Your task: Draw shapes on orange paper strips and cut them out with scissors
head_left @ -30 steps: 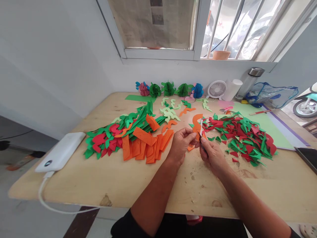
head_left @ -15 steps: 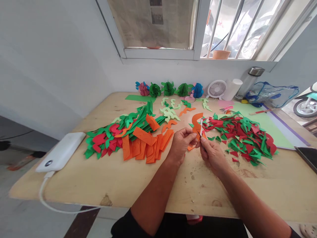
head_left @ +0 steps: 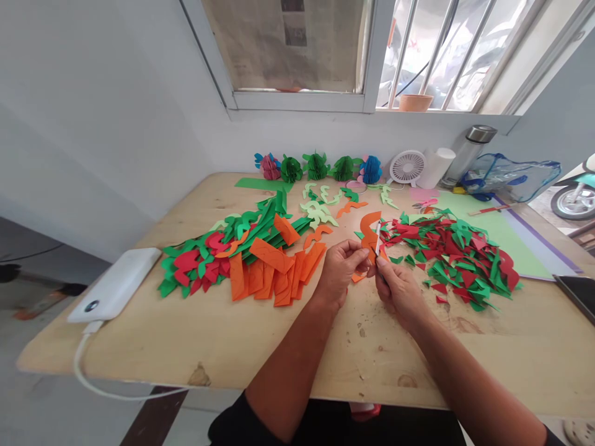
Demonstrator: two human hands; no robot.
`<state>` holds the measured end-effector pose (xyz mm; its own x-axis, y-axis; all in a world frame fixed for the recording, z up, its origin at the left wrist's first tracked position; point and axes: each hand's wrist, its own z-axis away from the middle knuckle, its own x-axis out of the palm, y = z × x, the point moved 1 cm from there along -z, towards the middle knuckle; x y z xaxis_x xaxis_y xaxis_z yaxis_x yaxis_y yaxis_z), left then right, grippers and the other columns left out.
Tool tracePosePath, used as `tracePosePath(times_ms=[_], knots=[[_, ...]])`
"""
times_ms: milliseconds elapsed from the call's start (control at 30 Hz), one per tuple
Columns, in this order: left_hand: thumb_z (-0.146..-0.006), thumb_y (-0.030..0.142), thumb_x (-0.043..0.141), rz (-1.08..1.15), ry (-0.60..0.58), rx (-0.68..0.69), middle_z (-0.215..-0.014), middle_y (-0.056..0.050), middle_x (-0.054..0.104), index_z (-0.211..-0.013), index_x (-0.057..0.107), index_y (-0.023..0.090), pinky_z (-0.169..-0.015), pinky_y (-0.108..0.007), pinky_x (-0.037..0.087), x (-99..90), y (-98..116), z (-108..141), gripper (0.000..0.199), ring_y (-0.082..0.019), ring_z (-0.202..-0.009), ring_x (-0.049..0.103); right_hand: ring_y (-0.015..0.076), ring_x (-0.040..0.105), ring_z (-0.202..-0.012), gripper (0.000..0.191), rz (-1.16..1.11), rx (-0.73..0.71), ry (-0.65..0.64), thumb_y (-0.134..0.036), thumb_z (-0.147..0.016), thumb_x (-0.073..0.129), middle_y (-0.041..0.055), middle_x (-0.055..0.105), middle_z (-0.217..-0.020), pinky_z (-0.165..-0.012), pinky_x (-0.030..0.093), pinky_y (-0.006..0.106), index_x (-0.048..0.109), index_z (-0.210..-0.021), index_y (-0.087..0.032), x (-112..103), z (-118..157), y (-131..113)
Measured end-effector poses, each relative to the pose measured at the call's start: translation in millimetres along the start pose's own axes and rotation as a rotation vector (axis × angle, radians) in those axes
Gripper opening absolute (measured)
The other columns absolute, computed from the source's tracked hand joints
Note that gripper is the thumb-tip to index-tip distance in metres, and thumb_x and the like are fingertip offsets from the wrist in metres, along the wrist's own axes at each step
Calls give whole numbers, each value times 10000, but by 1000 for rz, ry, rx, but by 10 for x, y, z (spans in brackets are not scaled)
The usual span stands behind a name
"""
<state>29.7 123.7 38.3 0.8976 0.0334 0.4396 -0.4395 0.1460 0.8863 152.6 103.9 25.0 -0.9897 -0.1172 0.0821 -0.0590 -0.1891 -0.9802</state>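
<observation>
My left hand (head_left: 341, 266) pinches a partly cut piece of orange paper (head_left: 369, 226), whose curved upper end rises above the fingers. Closed around the handles of a pair of scissors (head_left: 378, 232) is my right hand (head_left: 397, 288); the blades lie against the orange paper, and the handles are mostly covered by the fingers. Left of my hands, folded orange paper strips (head_left: 264, 279) lie overlapping beside green strips (head_left: 274, 232) and red cut shapes (head_left: 186, 263). Red and green scraps (head_left: 465, 257) are heaped to the right.
A white power bank (head_left: 116, 282) with a cable rests at the left edge. Honeycomb paper figures (head_left: 316, 166), a small fan (head_left: 408, 167) and a glass bottle (head_left: 469, 155) line the wall. A phone (head_left: 579, 294) lies at the right edge.
</observation>
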Motion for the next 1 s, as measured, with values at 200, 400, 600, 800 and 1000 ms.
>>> tracePosePath(times_ms=[200,400,600,800,1000], knots=[[-620,274,695,-9,11,1,-509,24,581,-636,570,167,-574,-241,401,6,16,9,165,-87,-494,499,61,193,-359,532,-7,7,-2,-705,-742,580,-89,323,-370,-369,120,228,565,-647,-181,7,12,-19],[-621,267,688,-24,20,22,-507,27,578,-631,569,167,-568,-237,396,7,25,10,156,-85,-491,495,57,194,-359,539,-18,9,-1,-711,-724,594,-93,323,-375,-366,126,220,573,-672,-175,11,4,-16],[-621,276,694,-22,12,10,-515,23,585,-639,578,164,-576,-233,401,2,35,17,162,-84,-501,503,54,185,-345,535,-9,29,-1,-713,-717,592,-101,313,-374,-349,119,211,569,-686,-179,-4,-11,10],[-616,279,701,-31,16,13,-514,20,587,-630,578,163,-569,-229,396,-9,31,5,170,-84,-493,505,50,175,-347,540,0,34,2,-713,-693,608,-107,307,-376,-348,108,210,578,-691,-174,1,-6,-12],[-615,281,700,-29,10,18,-501,25,580,-631,577,162,-556,-226,387,-16,13,-8,172,-82,-483,499,54,177,-348,533,8,26,10,-708,-697,601,-110,297,-379,-355,110,216,573,-691,-176,1,-11,1]])
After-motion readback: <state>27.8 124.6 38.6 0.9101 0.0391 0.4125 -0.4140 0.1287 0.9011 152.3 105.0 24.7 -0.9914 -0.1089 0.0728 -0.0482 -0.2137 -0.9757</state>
